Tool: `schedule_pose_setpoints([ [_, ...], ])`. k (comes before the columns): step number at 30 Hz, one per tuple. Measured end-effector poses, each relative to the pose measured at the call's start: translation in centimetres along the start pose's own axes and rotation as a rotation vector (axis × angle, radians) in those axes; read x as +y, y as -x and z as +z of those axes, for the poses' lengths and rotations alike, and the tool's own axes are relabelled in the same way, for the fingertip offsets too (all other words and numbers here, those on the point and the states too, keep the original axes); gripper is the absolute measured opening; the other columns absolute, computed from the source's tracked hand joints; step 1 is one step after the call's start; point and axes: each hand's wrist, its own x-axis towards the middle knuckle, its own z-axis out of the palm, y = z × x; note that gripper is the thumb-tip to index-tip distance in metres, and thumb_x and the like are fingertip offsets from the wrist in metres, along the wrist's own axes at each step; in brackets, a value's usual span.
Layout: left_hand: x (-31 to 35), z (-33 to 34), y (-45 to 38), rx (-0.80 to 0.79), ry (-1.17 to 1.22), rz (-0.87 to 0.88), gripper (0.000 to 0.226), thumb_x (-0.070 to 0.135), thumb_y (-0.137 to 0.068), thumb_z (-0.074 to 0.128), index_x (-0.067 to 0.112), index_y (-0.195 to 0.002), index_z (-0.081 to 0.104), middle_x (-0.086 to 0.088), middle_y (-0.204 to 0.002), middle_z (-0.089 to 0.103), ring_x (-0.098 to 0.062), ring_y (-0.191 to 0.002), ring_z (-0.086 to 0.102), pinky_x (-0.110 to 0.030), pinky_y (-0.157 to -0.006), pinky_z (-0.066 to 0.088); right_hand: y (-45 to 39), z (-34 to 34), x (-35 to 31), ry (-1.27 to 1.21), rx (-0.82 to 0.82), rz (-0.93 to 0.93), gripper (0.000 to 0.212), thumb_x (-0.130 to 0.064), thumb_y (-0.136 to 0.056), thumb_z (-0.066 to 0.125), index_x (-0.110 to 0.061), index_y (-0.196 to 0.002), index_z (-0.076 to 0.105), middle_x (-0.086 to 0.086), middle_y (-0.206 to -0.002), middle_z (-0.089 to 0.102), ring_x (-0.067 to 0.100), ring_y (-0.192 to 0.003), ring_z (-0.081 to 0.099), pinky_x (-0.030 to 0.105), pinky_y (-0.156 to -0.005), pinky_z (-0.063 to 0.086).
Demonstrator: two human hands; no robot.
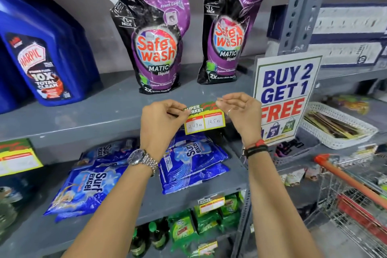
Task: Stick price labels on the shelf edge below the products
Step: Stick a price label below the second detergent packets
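A yellow price label [204,120] with a green "Super Market" header and two handwritten prices hangs in front of the grey shelf edge [83,136]. My left hand [161,119] pinches its upper left corner. My right hand [238,111] pinches its upper right corner between thumb and forefinger. Two purple Safe Wash pouches [155,44] [226,33] stand upright on the shelf just above the label. Whether the label touches the shelf edge I cannot tell.
Blue Harpil bottles [44,56] stand at the left. A "Buy 2 Get 1 Free" sign [284,98] hangs right of my hands. Surf Excel packs [188,165] lie below. Other labels [16,157] [211,203] sit on shelf edges. A trolley [351,190] stands lower right.
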Motion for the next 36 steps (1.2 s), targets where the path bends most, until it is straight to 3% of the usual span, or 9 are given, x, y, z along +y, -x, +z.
schedule_pose_setpoints([
  [6, 0.8, -0.2, 0.3, 0.097, -0.458, 0.142, 0.021, 0.052, -0.074, 0.067, 0.034, -0.084, 0.068, 0.014, -0.082, 0.064, -0.009, -0.082, 0.059, -0.025, -0.057, 0.039, 0.2, 0.7, 0.4, 0.169, 0.035, -0.142, 0.022, -0.018, -0.069, 0.08, -0.025, -0.082, 0.064, -0.003, -0.085, 0.07, 0.013, -0.081, 0.065, 0.016, -0.072, 0.051],
  [12, -0.2, 0.5, -1.5, 0.012, -0.44, 0.351, 0.032, 0.055, -0.086, 0.05, 0.034, -0.097, 0.071, 0.015, -0.101, 0.071, -0.008, -0.095, 0.061, -0.031, -0.095, 0.035, -0.1, 2.4, 0.1, 0.489, -0.066, -0.258, 0.056, -0.058, -0.064, 0.072, -0.024, -0.108, 0.064, -0.001, -0.111, 0.067, 0.015, -0.11, 0.056, 0.037, -0.103, 0.039],
  [14, -0.6, 0.7, -1.9, -0.025, -0.364, 0.347, 0.031, 0.053, -0.086, 0.052, 0.033, -0.096, 0.073, 0.015, -0.1, 0.073, -0.004, -0.092, 0.065, -0.036, -0.095, 0.045, -0.2, 2.7, 0.4, 0.538, -0.077, -0.257, 0.054, -0.057, -0.065, 0.071, -0.023, -0.107, 0.066, -0.003, -0.112, 0.068, 0.016, -0.111, 0.055, 0.04, -0.108, 0.033],
  [18, -0.6, 0.5, -2.0, -0.068, -0.314, 0.291, 0.027, 0.049, -0.087, 0.054, 0.034, -0.102, 0.071, 0.016, -0.103, 0.072, -0.002, -0.088, 0.065, -0.028, -0.07, 0.055, -0.7, 2.7, 1.0, 0.498, -0.074, -0.25, 0.042, -0.048, -0.069, 0.071, -0.024, -0.103, 0.068, -0.003, -0.109, 0.071, 0.02, -0.108, 0.057, 0.038, -0.102, 0.039],
  [22, -0.6, -0.3, -2.1, -0.147, -0.309, 0.293, 0.029, 0.04, -0.088, 0.057, 0.031, -0.115, 0.066, 0.01, -0.109, 0.072, -0.005, -0.096, 0.066, -0.023, -0.079, 0.051, -1.0, 2.4, 0.4, 0.395, -0.108, -0.189, 0.032, -0.029, -0.072, 0.073, -0.021, -0.103, 0.067, 0.0, -0.107, 0.071, 0.015, -0.105, 0.061, 0.045, -0.1, 0.045],
  [25, -0.7, -0.8, -2.3, -0.203, -0.294, 0.287, 0.032, 0.035, -0.088, 0.059, 0.028, -0.12, 0.063, 0.008, -0.114, 0.071, -0.005, -0.102, 0.065, -0.021, -0.086, 0.049, -1.1, 1.9, -0.5, 0.343, -0.172, -0.138, 0.023, -0.012, -0.076, 0.072, -0.014, -0.099, 0.067, 0.001, -0.107, 0.071, 0.003, -0.094, 0.06, 0.038, -0.098, 0.049],
  [30, -0.6, -1.4, -2.3, -0.263, -0.252, 0.294, 0.032, 0.026, -0.09, 0.059, 0.023, -0.122, 0.062, 0.007, -0.118, 0.069, -0.005, -0.107, 0.062, -0.021, -0.094, 0.048, -1.7, 0.9, -1.0, 0.319, -0.207, -0.103, 0.02, 0.003, -0.084, 0.059, -0.008, -0.098, 0.067, 0.006, -0.107, 0.072, 0.007, -0.094, 0.062, 0.019, -0.081, 0.053],
  [33, -0.6, -1.6, -2.3, -0.281, -0.233, 0.277, 0.033, 0.024, -0.089, 0.06, 0.022, -0.122, 0.063, 0.007, -0.12, 0.068, -0.003, -0.109, 0.061, -0.023, -0.096, 0.048, -2.3, 0.4, -1.0, 0.34, -0.163, -0.099, 0.022, 0.006, -0.084, 0.055, -0.009, -0.093, 0.069, 0.007, -0.101, 0.074, 0.01, -0.093, 0.066, -0.003, -0.067, 0.045],
  [36, -0.5, -1.8, -2.3, -0.304, -0.217, 0.259, 0.033, 0.022, -0.089, 0.061, 0.02, -0.121, 0.063, 0.006, -0.121, 0.067, -0.003, -0.109, 0.06, -0.019, -0.097, 0.046, -2.2, 0.3, -0.9, 0.376, -0.161, -0.133, 0.02, 0.004, -0.084, 0.058, -0.01, -0.093, 0.069, 0.005, -0.099, 0.074, 0.009, -0.09, 0.066, -0.006, -0.065, 0.042],
])
